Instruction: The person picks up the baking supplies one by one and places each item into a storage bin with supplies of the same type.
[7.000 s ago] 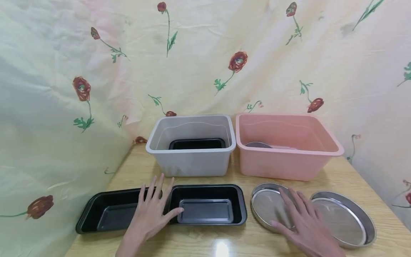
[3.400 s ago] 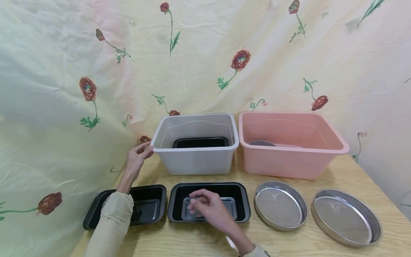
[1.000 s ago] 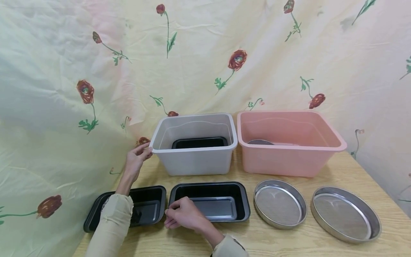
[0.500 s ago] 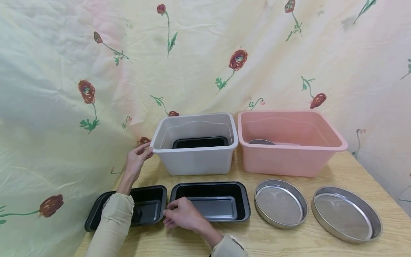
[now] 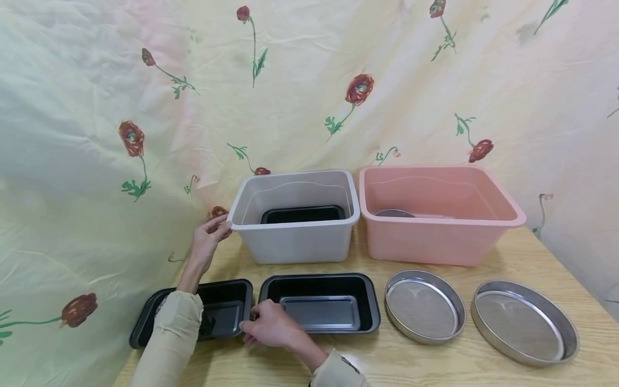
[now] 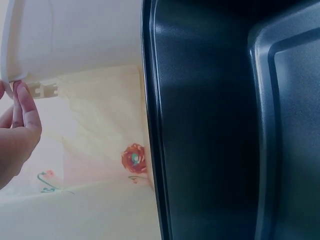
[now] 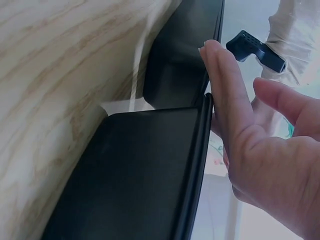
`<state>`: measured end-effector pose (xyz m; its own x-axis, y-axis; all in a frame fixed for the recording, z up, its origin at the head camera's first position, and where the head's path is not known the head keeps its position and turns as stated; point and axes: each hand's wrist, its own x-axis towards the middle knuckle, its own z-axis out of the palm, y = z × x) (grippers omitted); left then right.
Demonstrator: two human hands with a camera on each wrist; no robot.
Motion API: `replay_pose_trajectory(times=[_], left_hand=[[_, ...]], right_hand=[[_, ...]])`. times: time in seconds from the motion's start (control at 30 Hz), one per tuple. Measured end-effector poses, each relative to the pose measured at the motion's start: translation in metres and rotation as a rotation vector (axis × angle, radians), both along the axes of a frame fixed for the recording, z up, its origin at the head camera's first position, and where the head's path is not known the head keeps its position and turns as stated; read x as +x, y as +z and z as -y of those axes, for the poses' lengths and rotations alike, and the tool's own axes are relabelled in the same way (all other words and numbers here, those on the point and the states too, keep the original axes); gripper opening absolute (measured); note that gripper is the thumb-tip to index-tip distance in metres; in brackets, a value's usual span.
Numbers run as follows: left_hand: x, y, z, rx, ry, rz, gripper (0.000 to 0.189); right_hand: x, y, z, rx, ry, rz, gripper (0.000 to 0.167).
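My left hand (image 5: 205, 244) pinches the front left corner of the grey plastic bin (image 5: 295, 244); in the left wrist view its thumb and fingertips meet at the rim. Two black loaf pans lie in front of the bins. The left loaf pan (image 5: 227, 317) is partly covered by my left forearm. My right hand (image 5: 275, 325) is at the gap between the left pan and the right loaf pan (image 5: 321, 312). In the right wrist view, the right hand (image 7: 260, 145) has straight fingers beside the pans' rims, thumb apart. A black pan (image 5: 302, 216) lies inside the grey bin.
A pink bin (image 5: 440, 242) stands right of the grey one, with a round metal piece (image 5: 394, 213) inside. Two shallow round steel sieves, a nearer-centre sieve (image 5: 423, 306) and a right-hand sieve (image 5: 524, 328), lie on the wooden table (image 5: 401, 365). Flowered cloth hangs behind.
Earlier my hands were spread over the left pan and the sieves. The left moved up to the grey bin's corner; the right moved left over the right pan and has edged slightly further left.
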<state>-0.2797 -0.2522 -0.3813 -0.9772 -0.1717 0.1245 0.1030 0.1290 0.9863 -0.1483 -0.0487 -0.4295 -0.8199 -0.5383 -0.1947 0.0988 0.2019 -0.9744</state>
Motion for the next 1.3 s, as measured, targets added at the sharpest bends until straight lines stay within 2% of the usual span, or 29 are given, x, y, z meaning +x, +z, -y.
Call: replay_pose_trajectory(times=[0.03, 0.1, 0.27, 0.37, 0.53, 0.67, 0.93, 1.3], left_hand=[[0.0, 0.0, 0.0, 0.005, -0.002, -0.001, 0.044], [0.0, -0.001, 0.0, 0.013, -0.004, -0.005, 0.043], [0.0, -0.002, 0.001, 0.02, -0.008, -0.019, 0.043], [0.001, -0.001, 0.001, 0.01, -0.009, -0.014, 0.044], [0.002, 0.0, 0.001, 0.001, -0.01, 0.004, 0.047], [0.001, 0.0, 0.001, 0.002, -0.015, 0.014, 0.049], [0.001, 0.002, 0.0, -0.007, -0.002, 0.015, 0.046], [-0.001, -0.001, 0.0, 0.025, 0.002, 0.004, 0.044]], right_hand=[[0.0, 0.0, 0.001, 0.001, 0.0, 0.005, 0.017], [-0.001, 0.0, 0.001, 0.008, -0.004, 0.014, 0.02], [-0.003, 0.001, 0.004, 0.036, -0.013, -0.023, 0.037], [-0.005, 0.001, 0.006, 0.057, -0.013, -0.05, 0.032], [-0.006, 0.001, 0.009, 0.107, 0.001, -0.092, 0.008], [-0.007, 0.002, 0.012, 0.158, 0.011, -0.125, 0.018], [-0.008, 0.001, 0.017, 0.215, -0.012, -0.147, 0.018], [-0.011, 0.0, 0.02, 0.269, -0.026, -0.182, 0.033]])
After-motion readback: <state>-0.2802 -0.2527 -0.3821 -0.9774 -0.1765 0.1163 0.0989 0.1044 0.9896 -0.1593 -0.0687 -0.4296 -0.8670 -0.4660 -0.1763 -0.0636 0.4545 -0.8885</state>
